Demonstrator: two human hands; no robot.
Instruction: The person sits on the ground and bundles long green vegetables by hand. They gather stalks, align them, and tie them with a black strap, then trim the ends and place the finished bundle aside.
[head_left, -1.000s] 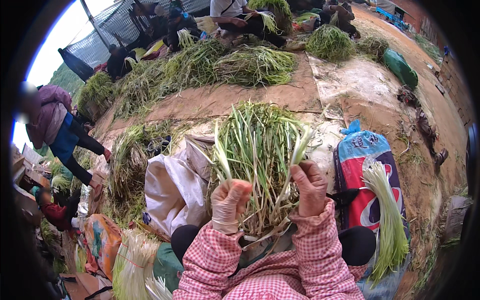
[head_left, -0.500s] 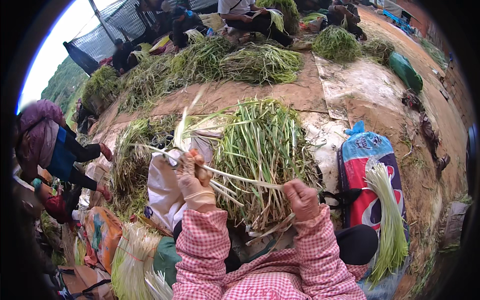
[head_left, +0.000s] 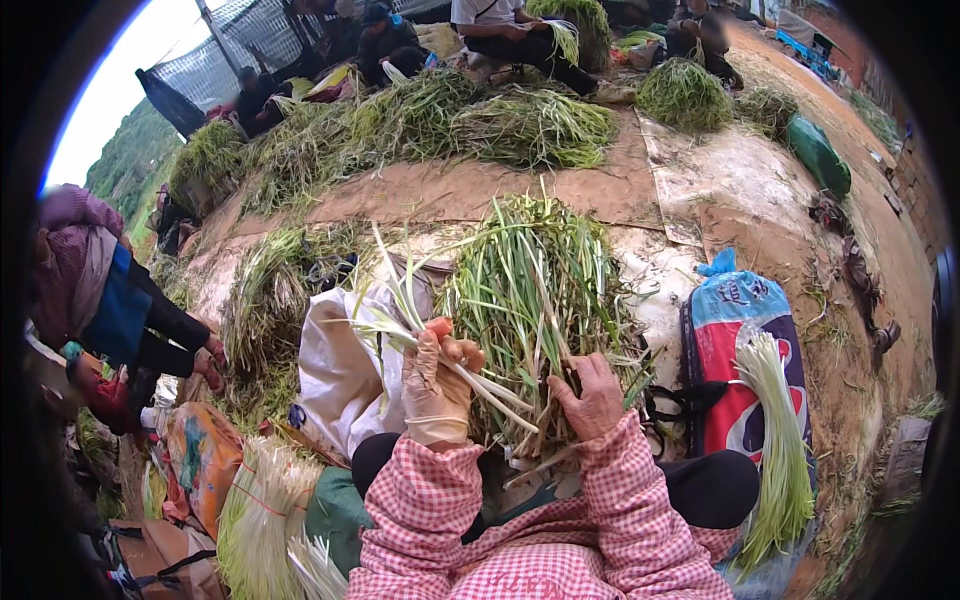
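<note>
A big bundle of long green stalks with pale bases [head_left: 540, 300] lies across my lap, fanning away from me. My left hand [head_left: 437, 385], in a thin glove, is closed on a few stalks [head_left: 400, 320] pulled out to the left of the bundle. My right hand [head_left: 592, 397] is bare and grips the bundle at its pale root end. Both sleeves are pink checked cloth.
A trimmed bunch [head_left: 780, 440] lies on a blue and red sack [head_left: 735, 340] to my right. A white sack [head_left: 340, 370] sits at my left, with more bunches [head_left: 265, 510] below it. A person [head_left: 110, 300] bends at the left. Others sit behind green heaps [head_left: 450, 120].
My left hand let go of the bundle's base, drew a few stalks out to the left and lifted them. My right hand stayed on the root end.
</note>
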